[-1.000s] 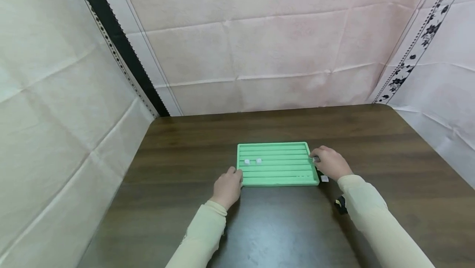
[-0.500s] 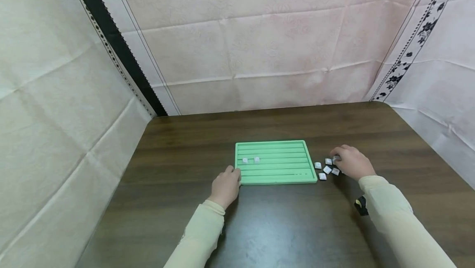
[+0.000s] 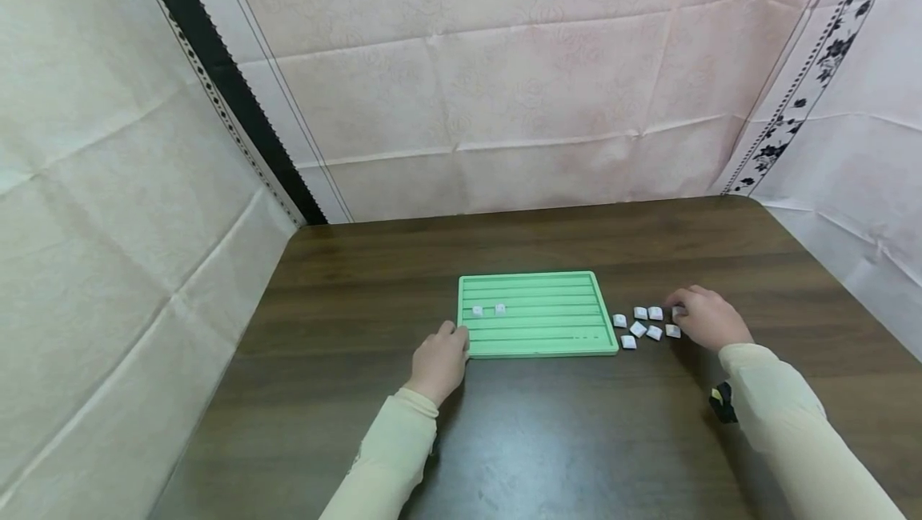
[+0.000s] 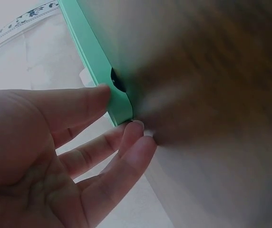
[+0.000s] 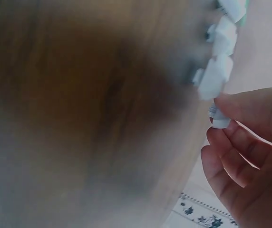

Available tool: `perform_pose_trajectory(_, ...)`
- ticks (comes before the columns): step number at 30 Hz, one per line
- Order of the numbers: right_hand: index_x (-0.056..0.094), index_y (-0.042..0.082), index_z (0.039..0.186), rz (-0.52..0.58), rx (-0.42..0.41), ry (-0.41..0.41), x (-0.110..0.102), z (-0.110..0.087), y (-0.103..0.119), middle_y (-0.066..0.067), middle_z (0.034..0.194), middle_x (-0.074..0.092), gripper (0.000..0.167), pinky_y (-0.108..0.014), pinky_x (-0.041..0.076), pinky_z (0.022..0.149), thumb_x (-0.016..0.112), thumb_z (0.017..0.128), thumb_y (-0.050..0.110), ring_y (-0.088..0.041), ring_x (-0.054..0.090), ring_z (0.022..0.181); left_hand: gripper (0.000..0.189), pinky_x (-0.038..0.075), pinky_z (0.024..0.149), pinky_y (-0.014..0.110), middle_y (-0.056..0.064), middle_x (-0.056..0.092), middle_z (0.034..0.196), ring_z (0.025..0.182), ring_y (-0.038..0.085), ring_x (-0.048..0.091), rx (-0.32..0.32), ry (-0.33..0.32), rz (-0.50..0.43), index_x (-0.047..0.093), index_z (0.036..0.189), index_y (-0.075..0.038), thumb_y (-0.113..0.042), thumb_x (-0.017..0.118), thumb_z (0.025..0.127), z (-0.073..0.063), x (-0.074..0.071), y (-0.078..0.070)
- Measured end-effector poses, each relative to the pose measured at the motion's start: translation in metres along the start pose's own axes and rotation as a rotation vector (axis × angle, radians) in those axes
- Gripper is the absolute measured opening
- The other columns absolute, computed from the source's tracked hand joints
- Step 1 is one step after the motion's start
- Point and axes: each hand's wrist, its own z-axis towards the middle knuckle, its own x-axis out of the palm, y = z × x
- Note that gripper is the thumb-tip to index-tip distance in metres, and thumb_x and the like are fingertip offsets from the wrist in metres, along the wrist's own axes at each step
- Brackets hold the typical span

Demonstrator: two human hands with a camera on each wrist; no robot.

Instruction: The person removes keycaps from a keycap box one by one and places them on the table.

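Observation:
A light green ridged board [image 3: 533,292] with a raised rim lies on the table, two small white square pieces sitting in one of its rows: a left piece [image 3: 478,311] and a right piece [image 3: 500,309]. My left hand [image 3: 441,362] grips its near left corner; the left wrist view shows the thumb on the side wall [image 4: 98,71] and the fingers around the corner. Right of the board, my right hand [image 3: 709,318] pinches a white square piece [image 5: 220,119] between thumb and fingers. A ridged grey part shows on that piece's side. Its top is mostly hidden by the hand.
Several more white square pieces [image 3: 638,329] lie loosely between the board and my right hand. They stand close together in the right wrist view. The brown wooden table [image 3: 547,432] ends at a pale cloth wall [image 3: 533,104] behind, with cloth at both sides.
My right hand has moved right from the board's right edge, along the loose white pieces, bringing several into view. My left hand stays at the board's corner.

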Motion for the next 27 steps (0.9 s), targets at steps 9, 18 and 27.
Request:
perform_pose_trajectory(9, 0.062, -0.003, 0.103, 0.012, 0.012, 0.043, 0.005, 0.000, -0.008, -0.026, 0.105, 0.059, 0.022, -0.056, 0.043, 0.078, 0.056, 0.083, 0.005, -0.042, 0.056, 0.095, 0.008, 0.039, 0.046, 0.025, 0.005, 0.054, 0.080, 0.054, 0.014, 0.044, -0.005, 0.018, 0.002, 0.058, 0.081, -0.010, -0.012, 0.066, 0.084, 0.000, 0.000, 0.000)
perform_pose_trajectory(18, 0.061, -0.003, 0.105, 0.042, 0.015, 0.075, 0.001, 0.000, -0.007, -0.027, 0.107, 0.058, 0.024, -0.058, 0.042, 0.079, 0.054, 0.083, 0.004, -0.042, 0.054, 0.097, 0.008, 0.037, 0.045, 0.024, 0.004, 0.052, 0.078, 0.054, 0.013, 0.042, -0.010, 0.012, -0.006, 0.058, 0.080, -0.009, -0.011, 0.065, 0.084, 0.000, -0.001, 0.000)
perform_pose_trajectory(27, 0.059, -0.004, 0.110, 0.076, -0.039, 0.050, -0.013, 0.006, 0.011, -0.024, 0.108, 0.058, 0.025, -0.055, 0.043, 0.081, 0.050, 0.088, 0.006, -0.039, 0.055, 0.099, 0.011, 0.036, 0.045, 0.024, 0.004, 0.051, 0.076, 0.052, 0.012, 0.040, 0.012, -0.005, 0.003, 0.057, 0.078, -0.009, -0.009, 0.065, 0.084, -0.001, -0.003, 0.000)
